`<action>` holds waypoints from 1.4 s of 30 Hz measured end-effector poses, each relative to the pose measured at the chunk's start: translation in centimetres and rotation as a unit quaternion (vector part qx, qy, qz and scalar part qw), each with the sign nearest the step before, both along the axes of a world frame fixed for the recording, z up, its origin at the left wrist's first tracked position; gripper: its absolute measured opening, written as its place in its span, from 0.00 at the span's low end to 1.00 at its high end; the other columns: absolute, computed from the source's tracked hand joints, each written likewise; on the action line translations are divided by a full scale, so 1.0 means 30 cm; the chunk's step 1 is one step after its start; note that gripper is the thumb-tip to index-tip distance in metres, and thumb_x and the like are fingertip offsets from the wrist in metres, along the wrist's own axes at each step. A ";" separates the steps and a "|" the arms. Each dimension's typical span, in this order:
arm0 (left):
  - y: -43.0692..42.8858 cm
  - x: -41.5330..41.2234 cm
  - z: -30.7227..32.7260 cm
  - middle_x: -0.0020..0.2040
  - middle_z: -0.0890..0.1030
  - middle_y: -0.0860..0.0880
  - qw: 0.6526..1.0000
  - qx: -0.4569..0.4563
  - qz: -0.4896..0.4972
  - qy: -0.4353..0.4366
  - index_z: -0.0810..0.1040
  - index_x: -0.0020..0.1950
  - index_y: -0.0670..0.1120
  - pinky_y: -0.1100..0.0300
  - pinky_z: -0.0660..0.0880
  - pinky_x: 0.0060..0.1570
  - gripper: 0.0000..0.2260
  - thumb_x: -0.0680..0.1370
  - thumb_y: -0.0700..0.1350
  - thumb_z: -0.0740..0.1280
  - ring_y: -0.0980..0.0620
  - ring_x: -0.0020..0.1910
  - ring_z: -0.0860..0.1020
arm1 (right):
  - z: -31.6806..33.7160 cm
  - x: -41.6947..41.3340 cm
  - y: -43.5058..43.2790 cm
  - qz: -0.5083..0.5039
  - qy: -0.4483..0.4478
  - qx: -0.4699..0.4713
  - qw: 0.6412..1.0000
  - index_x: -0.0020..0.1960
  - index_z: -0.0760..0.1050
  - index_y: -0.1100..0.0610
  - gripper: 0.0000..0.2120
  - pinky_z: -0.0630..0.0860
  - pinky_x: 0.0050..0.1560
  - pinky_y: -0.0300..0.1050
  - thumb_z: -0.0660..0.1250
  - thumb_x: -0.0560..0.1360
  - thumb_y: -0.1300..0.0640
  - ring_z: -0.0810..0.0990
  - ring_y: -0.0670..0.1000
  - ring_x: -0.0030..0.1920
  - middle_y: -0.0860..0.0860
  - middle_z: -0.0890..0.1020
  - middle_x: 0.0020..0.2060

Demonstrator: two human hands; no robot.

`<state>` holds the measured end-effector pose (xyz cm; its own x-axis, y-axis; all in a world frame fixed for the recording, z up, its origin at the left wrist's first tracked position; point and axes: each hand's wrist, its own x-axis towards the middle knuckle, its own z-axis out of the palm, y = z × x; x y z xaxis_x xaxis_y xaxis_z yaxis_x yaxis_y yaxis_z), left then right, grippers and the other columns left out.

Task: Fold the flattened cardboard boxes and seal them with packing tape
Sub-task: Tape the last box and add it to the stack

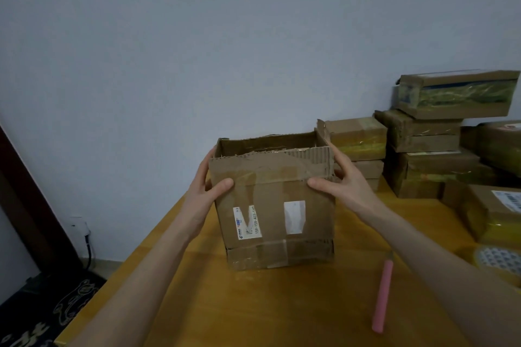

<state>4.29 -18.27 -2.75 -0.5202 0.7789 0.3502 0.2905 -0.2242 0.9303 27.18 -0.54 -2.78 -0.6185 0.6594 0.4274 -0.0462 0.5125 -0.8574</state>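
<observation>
A worn brown cardboard box [277, 222] stands upright on the wooden table [253, 304], its top open and its near flap raised with a torn edge. Old tape and two labels mark its front face. My left hand [207, 191] grips the box's upper left corner, thumb on the front and fingers round the side. My right hand [342, 180] grips the upper right corner the same way. A roll of packing tape [497, 260] lies on the table at the far right.
A pink utility knife [382, 294] lies on the table to the right of the box. Several taped cardboard boxes [431, 132] are stacked against the wall at the back right. The table's left edge drops to a dark patterned mat [56, 310].
</observation>
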 end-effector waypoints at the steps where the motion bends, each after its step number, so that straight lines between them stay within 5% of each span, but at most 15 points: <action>1: 0.007 0.003 -0.007 0.63 0.77 0.53 1.000 0.003 0.006 0.000 0.64 0.72 0.59 0.58 0.79 0.48 0.44 0.59 0.65 0.76 0.50 0.58 0.79 | -0.010 -0.004 -0.004 -0.002 0.001 0.009 1.000 0.70 0.56 0.35 0.41 0.67 0.66 0.51 0.74 0.63 0.42 0.65 0.49 0.69 0.47 0.62 0.73; 7: 0.025 0.038 -0.018 0.56 0.81 0.51 0.999 0.030 0.027 -0.006 0.66 0.70 0.52 0.63 0.78 0.41 0.37 0.63 0.60 0.71 0.53 0.51 0.82 | -0.044 -0.024 0.005 -0.056 -0.010 0.059 0.997 0.75 0.59 0.44 0.46 0.68 0.67 0.61 0.69 0.61 0.30 0.64 0.48 0.70 0.44 0.62 0.72; 12: 0.022 0.044 0.018 0.62 0.73 0.60 0.997 0.061 0.032 0.027 0.66 0.66 0.66 0.64 0.78 0.43 0.30 0.66 0.58 0.73 0.59 0.55 0.78 | -0.027 -0.018 0.023 -0.037 0.022 0.028 0.999 0.72 0.51 0.35 0.45 0.71 0.53 0.39 0.73 0.63 0.43 0.67 0.46 0.63 0.44 0.62 0.69; 16: 0.028 0.050 0.037 0.60 0.77 0.58 0.997 0.067 0.037 0.032 0.69 0.67 0.63 0.65 0.78 0.42 0.26 0.71 0.53 0.73 0.58 0.54 0.79 | -0.005 -0.013 0.035 -0.021 -0.005 0.031 0.999 0.72 0.50 0.34 0.45 0.67 0.49 0.33 0.72 0.63 0.43 0.66 0.44 0.61 0.43 0.62 0.63; 19: 0.024 0.040 0.043 0.55 0.79 0.64 0.997 0.049 0.035 0.039 0.70 0.65 0.65 0.65 0.78 0.43 0.28 0.65 0.59 0.71 0.60 0.53 0.79 | 0.014 -0.008 0.034 0.009 0.019 -0.037 0.999 0.68 0.59 0.34 0.32 0.74 0.54 0.41 0.66 0.67 0.41 0.68 0.48 0.63 0.47 0.66 0.65; 22: 0.015 0.019 0.060 0.56 0.77 0.67 0.997 0.028 0.029 0.060 0.71 0.61 0.70 0.63 0.79 0.46 0.26 0.64 0.62 0.70 0.62 0.55 0.78 | 0.053 -0.018 0.062 -0.020 0.084 -0.161 0.983 0.64 0.70 0.40 0.25 0.69 0.66 0.55 0.60 0.69 0.36 0.72 0.50 0.64 0.47 0.74 0.64; 25: 0.009 -0.018 0.082 0.64 0.71 0.68 0.999 0.017 0.017 0.048 0.65 0.66 0.71 0.61 0.76 0.52 0.34 0.61 0.70 0.70 0.63 0.60 0.74 | 0.132 -0.018 0.111 -0.072 0.097 -0.221 0.968 0.66 0.71 0.48 0.24 0.72 0.61 0.50 0.65 0.72 0.41 0.75 0.51 0.60 0.48 0.76 0.62; 28: 0.027 -0.070 0.154 0.68 0.69 0.59 0.999 0.003 0.040 0.011 0.64 0.70 0.65 0.62 0.73 0.53 0.38 0.63 0.73 0.67 0.59 0.62 0.73 | 0.199 -0.030 0.159 -0.085 0.032 -0.208 0.974 0.67 0.71 0.51 0.26 0.70 0.64 0.53 0.69 0.72 0.43 0.74 0.52 0.61 0.50 0.76 0.63; 31: 0.087 -0.113 0.259 0.66 0.73 0.52 0.991 -0.107 0.067 0.039 0.69 0.71 0.53 0.58 0.73 0.52 0.29 0.72 0.61 0.68 0.50 0.64 0.73 | 0.277 -0.063 0.178 -0.099 -0.065 -0.162 0.980 0.65 0.74 0.53 0.28 0.69 0.63 0.51 0.72 0.70 0.42 0.74 0.52 0.59 0.50 0.77 0.60; 35: 0.164 -0.135 0.311 0.62 0.76 0.49 0.971 -0.230 0.053 0.047 0.73 0.67 0.49 0.50 0.76 0.57 0.25 0.74 0.58 0.69 0.47 0.61 0.74 | 0.337 -0.124 0.176 -0.106 -0.212 -0.079 0.968 0.59 0.78 0.57 0.21 0.71 0.45 0.45 0.72 0.71 0.45 0.74 0.49 0.46 0.51 0.76 0.50; 38: 0.186 -0.131 0.295 0.58 0.79 0.47 0.971 -0.235 0.038 0.014 0.77 0.62 0.48 0.49 0.77 0.56 0.17 0.77 0.55 0.67 0.46 0.57 0.78 | 0.346 -0.155 0.190 -0.129 -0.213 -0.084 0.965 0.49 0.80 0.62 0.17 0.70 0.33 0.41 0.74 0.70 0.49 0.74 0.49 0.34 0.56 0.79 0.40; 42: 0.167 -0.108 0.275 0.58 0.80 0.48 0.983 -0.176 0.027 -0.051 0.76 0.64 0.49 0.49 0.76 0.58 0.16 0.78 0.53 0.65 0.47 0.57 0.78 | 0.346 -0.163 0.209 -0.148 -0.172 -0.138 0.964 0.50 0.77 0.64 0.18 0.74 0.35 0.42 0.75 0.70 0.52 0.77 0.53 0.38 0.57 0.80 0.43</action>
<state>1.04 -13.27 5.49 -0.5834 0.8122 0.0082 0.1939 0.1295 0.9724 22.29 5.75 7.59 -0.4598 0.8879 0.0136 0.3777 0.2095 -0.9019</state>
